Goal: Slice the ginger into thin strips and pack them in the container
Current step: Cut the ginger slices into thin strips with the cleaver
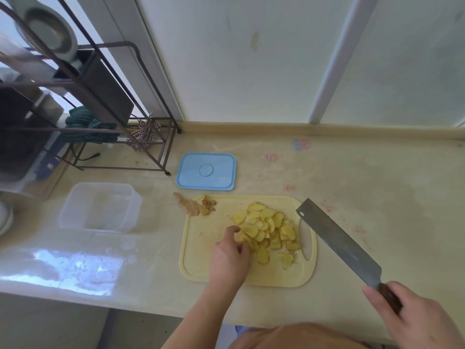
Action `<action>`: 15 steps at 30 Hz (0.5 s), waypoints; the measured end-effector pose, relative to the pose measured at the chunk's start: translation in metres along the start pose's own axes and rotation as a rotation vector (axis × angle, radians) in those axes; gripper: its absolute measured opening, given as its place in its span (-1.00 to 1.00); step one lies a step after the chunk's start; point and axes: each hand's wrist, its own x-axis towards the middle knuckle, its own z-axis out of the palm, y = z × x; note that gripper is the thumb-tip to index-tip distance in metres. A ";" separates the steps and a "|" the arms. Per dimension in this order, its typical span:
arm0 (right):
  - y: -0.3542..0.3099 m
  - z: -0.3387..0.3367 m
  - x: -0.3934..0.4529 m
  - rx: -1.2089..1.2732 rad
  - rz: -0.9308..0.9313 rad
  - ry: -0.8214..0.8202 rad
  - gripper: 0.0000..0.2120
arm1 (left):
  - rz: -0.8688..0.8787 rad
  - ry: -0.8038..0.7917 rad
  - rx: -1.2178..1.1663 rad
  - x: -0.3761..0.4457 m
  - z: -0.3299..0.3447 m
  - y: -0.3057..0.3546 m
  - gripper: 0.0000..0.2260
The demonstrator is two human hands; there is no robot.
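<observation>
A pile of thin yellow ginger slices lies on a pale yellow cutting board. My left hand rests at the pile's left edge, fingers curled onto several slices. My right hand grips the dark handle of a cleaver, whose blade is raised over the board's right side, pointing away from me. Ginger peel and scraps sit at the board's far left corner. An empty clear plastic container stands to the left of the board. Its blue lid lies behind the board.
A dark metal rack with cloths and dishes stands at the back left of the beige counter. A wall and window frame close off the back. The counter's front edge runs just under my arms.
</observation>
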 end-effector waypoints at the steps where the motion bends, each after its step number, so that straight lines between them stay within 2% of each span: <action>1: -0.001 -0.001 0.000 0.001 -0.001 0.004 -0.13 | 0.027 0.010 0.017 -0.002 0.001 -0.001 -0.68; 6: -0.002 -0.002 -0.001 0.024 -0.005 0.002 -0.14 | 0.195 0.028 0.214 -0.004 0.005 -0.011 -0.60; 11: -0.001 -0.001 -0.001 0.026 -0.012 0.001 -0.16 | 0.320 0.084 0.189 0.004 0.007 -0.016 -0.71; 15: -0.001 0.000 -0.001 0.021 -0.006 -0.003 -0.15 | 0.403 0.076 0.209 0.007 0.005 -0.020 -0.71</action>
